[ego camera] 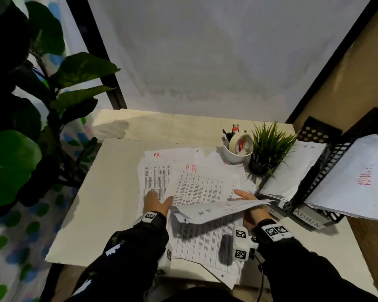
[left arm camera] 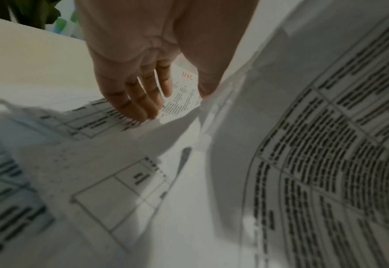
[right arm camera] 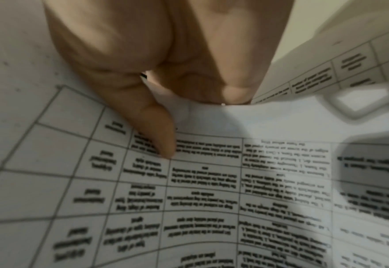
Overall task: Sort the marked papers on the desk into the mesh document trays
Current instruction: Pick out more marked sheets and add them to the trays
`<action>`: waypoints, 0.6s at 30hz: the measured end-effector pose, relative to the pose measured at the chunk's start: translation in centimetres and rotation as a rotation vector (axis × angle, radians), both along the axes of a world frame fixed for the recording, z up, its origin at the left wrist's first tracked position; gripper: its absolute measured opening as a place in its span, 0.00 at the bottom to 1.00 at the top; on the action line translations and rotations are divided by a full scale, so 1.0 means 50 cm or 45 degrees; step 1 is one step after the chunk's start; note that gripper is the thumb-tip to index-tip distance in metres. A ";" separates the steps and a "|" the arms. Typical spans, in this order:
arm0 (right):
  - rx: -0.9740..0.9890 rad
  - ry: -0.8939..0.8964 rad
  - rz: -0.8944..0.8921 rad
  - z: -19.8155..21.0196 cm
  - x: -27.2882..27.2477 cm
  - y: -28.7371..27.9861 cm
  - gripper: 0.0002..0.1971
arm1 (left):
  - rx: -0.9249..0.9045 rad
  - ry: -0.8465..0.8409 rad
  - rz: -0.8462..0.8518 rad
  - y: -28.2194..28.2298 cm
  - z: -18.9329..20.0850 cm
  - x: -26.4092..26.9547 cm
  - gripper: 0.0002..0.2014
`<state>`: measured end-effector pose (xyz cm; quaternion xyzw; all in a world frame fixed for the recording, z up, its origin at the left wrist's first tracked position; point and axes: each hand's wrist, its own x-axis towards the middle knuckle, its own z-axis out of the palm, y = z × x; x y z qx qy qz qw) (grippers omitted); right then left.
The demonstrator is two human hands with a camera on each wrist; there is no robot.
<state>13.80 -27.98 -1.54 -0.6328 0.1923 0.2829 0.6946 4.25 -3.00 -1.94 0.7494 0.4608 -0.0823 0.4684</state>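
Observation:
Printed sheets marked HR in red point(ego camera: 190, 184) lie spread on the white desk point(ego camera: 109, 192). My left hand point(ego camera: 156, 201) rests flat on them with straight fingers point(left arm camera: 140, 105), near an HR sheet point(left arm camera: 184, 94). My right hand point(ego camera: 246, 195) holds a lifted bundle of sheets point(ego camera: 216, 209) above the pile, thumb point(right arm camera: 157, 130) on top and fingers underneath; the sheet point(right arm camera: 212, 181) carries a printed table. At the right stand black mesh trays point(ego camera: 327, 171). The lower tray holds papers marked H.R point(ego camera: 292, 171). The upper tray, labelled ADMIN point(ego camera: 308, 219), holds a sheet marked in red point(ego camera: 364, 177).
A white cup with pens and a tape roll point(ego camera: 238, 149) and a small potted plant point(ego camera: 268, 149) stand behind the papers, next to the trays. A large leafy plant point(ego camera: 20, 127) fills the left side. The desk's front edge runs close below my wrists.

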 end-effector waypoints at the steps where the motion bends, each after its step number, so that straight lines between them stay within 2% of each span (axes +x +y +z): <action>1: -0.031 -0.003 -0.016 0.003 -0.005 0.003 0.18 | -0.031 0.063 -0.035 -0.001 0.002 0.003 0.29; 2: -0.046 -0.003 -0.055 0.005 -0.010 0.002 0.20 | -0.057 0.106 -0.067 -0.004 0.009 0.003 0.24; 4: -0.116 0.017 -0.070 0.013 -0.012 0.003 0.16 | -0.030 0.107 -0.168 -0.010 0.017 0.003 0.03; 6: -0.180 0.049 -0.048 0.019 -0.012 0.005 0.11 | 0.010 0.035 -0.200 -0.007 0.000 0.004 0.16; 7: -0.180 0.076 -0.030 0.025 -0.011 0.005 0.10 | -0.024 -0.022 -0.159 -0.005 0.000 0.002 0.16; 10: -0.148 0.099 -0.071 0.023 -0.004 0.004 0.11 | -0.029 -0.233 -0.063 0.008 0.007 -0.002 0.03; 14: -0.077 0.106 -0.113 0.063 -0.012 0.012 0.14 | -0.151 -0.468 0.124 0.022 0.010 0.002 0.05; 16: -0.076 0.089 -0.134 0.060 -0.011 0.013 0.15 | -0.252 -0.507 0.150 0.022 0.019 0.003 0.09; 18: -0.134 0.097 -0.084 0.051 -0.009 0.023 0.06 | -0.417 -0.505 0.104 0.012 0.037 0.004 0.13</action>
